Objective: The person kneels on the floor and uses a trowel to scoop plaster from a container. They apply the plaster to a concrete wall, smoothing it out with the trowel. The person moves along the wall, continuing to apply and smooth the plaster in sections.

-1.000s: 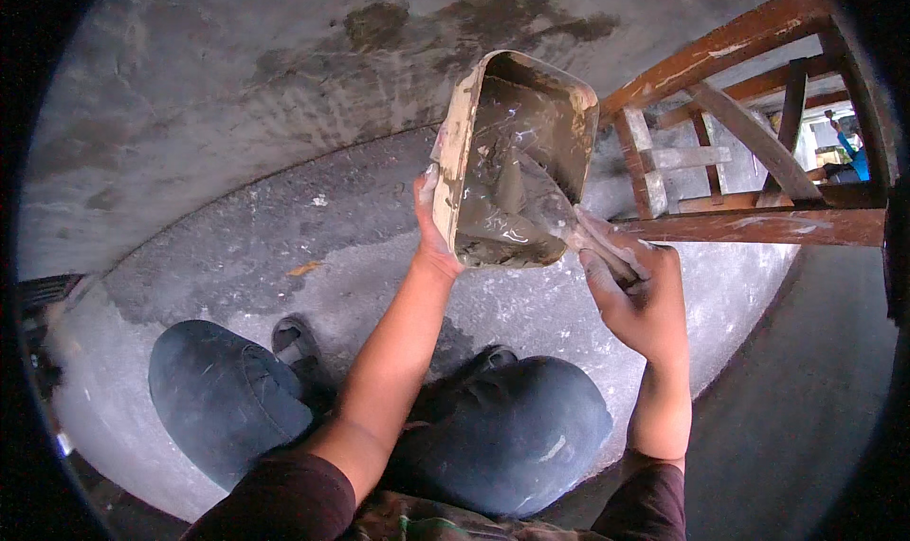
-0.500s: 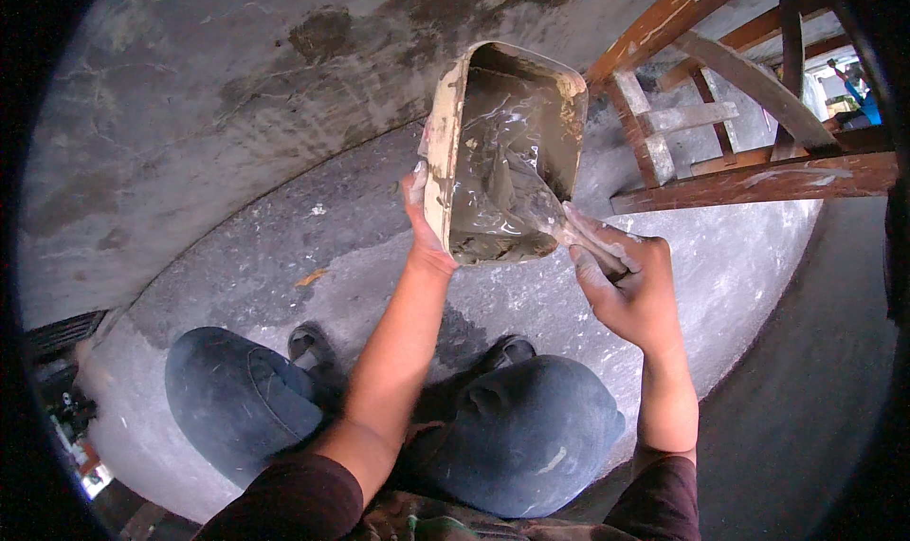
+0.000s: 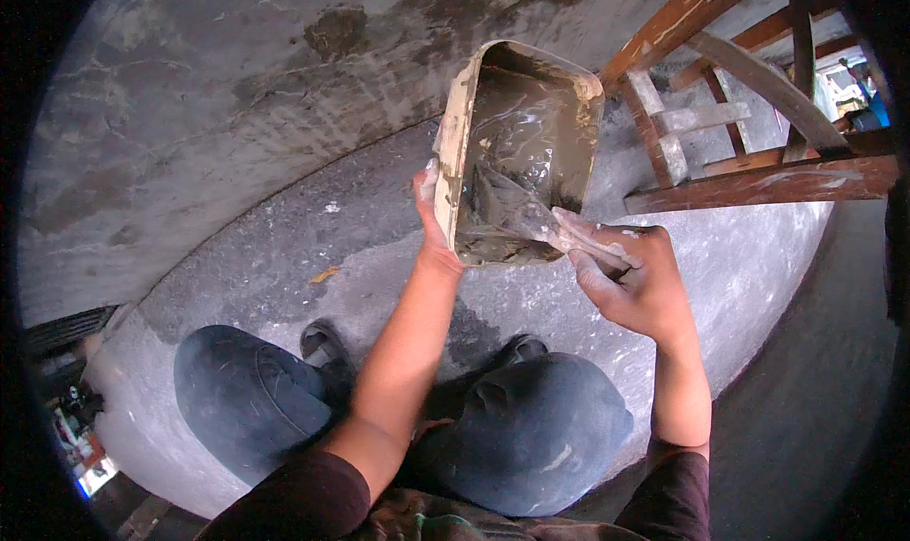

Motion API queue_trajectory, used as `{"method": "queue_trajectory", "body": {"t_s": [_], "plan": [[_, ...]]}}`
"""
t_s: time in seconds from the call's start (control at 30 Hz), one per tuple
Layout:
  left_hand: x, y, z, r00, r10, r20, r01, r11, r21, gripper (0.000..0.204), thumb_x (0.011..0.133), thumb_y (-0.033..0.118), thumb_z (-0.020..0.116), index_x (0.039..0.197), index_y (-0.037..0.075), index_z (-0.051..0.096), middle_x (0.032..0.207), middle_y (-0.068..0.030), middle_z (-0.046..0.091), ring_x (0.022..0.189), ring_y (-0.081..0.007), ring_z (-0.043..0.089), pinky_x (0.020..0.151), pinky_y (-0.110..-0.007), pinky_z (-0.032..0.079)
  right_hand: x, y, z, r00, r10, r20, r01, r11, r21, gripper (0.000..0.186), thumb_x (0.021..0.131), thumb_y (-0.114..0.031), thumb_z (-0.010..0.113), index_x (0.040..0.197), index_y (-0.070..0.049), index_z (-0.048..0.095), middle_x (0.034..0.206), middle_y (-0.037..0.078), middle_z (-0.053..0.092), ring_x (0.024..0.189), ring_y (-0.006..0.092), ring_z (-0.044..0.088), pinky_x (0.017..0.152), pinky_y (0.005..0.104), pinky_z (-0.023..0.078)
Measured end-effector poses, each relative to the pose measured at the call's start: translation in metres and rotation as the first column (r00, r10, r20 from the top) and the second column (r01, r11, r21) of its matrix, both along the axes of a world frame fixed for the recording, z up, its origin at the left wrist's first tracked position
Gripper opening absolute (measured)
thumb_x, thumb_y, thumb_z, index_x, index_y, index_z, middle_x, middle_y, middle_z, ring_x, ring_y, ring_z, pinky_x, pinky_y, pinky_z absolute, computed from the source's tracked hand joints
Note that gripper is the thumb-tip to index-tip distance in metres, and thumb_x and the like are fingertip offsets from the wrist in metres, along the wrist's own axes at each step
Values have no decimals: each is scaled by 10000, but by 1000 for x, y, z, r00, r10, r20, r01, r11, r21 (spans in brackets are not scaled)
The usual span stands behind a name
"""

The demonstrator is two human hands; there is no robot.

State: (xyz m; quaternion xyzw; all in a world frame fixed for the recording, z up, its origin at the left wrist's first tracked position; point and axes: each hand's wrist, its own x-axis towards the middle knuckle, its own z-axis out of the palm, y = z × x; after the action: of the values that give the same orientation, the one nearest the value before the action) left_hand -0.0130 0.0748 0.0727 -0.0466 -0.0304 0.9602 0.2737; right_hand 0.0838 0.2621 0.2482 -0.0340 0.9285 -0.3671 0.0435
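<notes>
Wet grey-brown cement mix (image 3: 540, 128) lies in a rectangular cream plastic tub (image 3: 456, 152) tilted toward me, its rim crusted with dried mix. My left hand (image 3: 432, 209) grips the tub from its left side and underneath; most of those fingers are hidden behind it. Closed round the handle of a putty knife, my right hand (image 3: 630, 274) is at the tub's lower right corner. The knife's wide, smeared blade (image 3: 512, 204) rests in the mix near the lower left inside. Pale residue coats the fingers of both hands.
A brown wooden chair-like frame (image 3: 758, 181) stands on its side at the right, close to the tub. Ahead rises a stained grey wall (image 3: 218, 114). My bent knees (image 3: 531, 437) are below my arms, over a grey floor ledge (image 3: 379, 256). A person in blue (image 3: 867, 114) is far right.
The putty knife's blade has shifted within the mix toward the tub's left wall. Both hands keep their holds. The whole view has moved slightly, so everything appears a little further right.
</notes>
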Motion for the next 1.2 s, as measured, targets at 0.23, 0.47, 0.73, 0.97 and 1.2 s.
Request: {"method": "queue_trajectory", "body": {"t_s": [0.23, 0.47, 0.73, 0.97, 1.2], "plan": [[5, 6, 6, 999, 18, 51, -15, 998, -61, 592, 926, 553, 472, 1288, 104, 607, 1240, -120, 647, 1110, -325, 618, 981, -477, 497, -5, -22, 6, 1000, -15, 27, 17, 998, -63, 356, 767, -62, 721, 1122, -38, 718, 793, 215, 673, 674, 316, 686, 673, 306, 521], [6, 6, -22, 997, 72, 0, -72, 997, 26, 642, 926, 611, 425, 1302, 123, 605, 1261, -89, 633, 1128, -303, 611, 985, -463, 494, -7, -28, -10, 969, -147, 198, 225, 858, -461, 334, 862, -21, 696, 1193, 14, 689, 861, 52, 733, 822, 30, 574, 706, 234, 498], [8, -5, -30, 998, 53, -15, -55, 918, -393, 815, 845, 721, 475, 1413, 140, 529, 1344, -96, 598, 1200, -320, 589, 1022, -501, 476, -2, -29, -10, 960, -136, 244, 236, 862, -448, 316, 883, -10, 686, 1195, 34, 684, 1014, 29, 717, 900, 47, 577, 777, 216, 490], [7, -2, -40, 990, 132, 55, -96, 898, -430, 874, 816, 761, 441, 1449, 160, 492, 1423, -105, 539, 1276, -350, 526, 1078, -526, 417, 12, -41, 0, 842, -333, 423, 533, 631, -564, 368, 891, -56, 693, 1241, 50, 652, 773, -14, 636, 576, 19, 482, 492, 186, 341], [12, -23, -44, 995, 79, 58, -79, 997, 7, 750, 858, 649, 396, 1422, 174, 533, 1407, -123, 558, 1238, -372, 565, 1035, -591, 445, -4, -40, 18, 804, -304, 511, 594, 411, -691, 449, 903, -101, 617, 1327, 42, 578, 710, 74, 637, 441, 87, 481, 386, 221, 342]]}}
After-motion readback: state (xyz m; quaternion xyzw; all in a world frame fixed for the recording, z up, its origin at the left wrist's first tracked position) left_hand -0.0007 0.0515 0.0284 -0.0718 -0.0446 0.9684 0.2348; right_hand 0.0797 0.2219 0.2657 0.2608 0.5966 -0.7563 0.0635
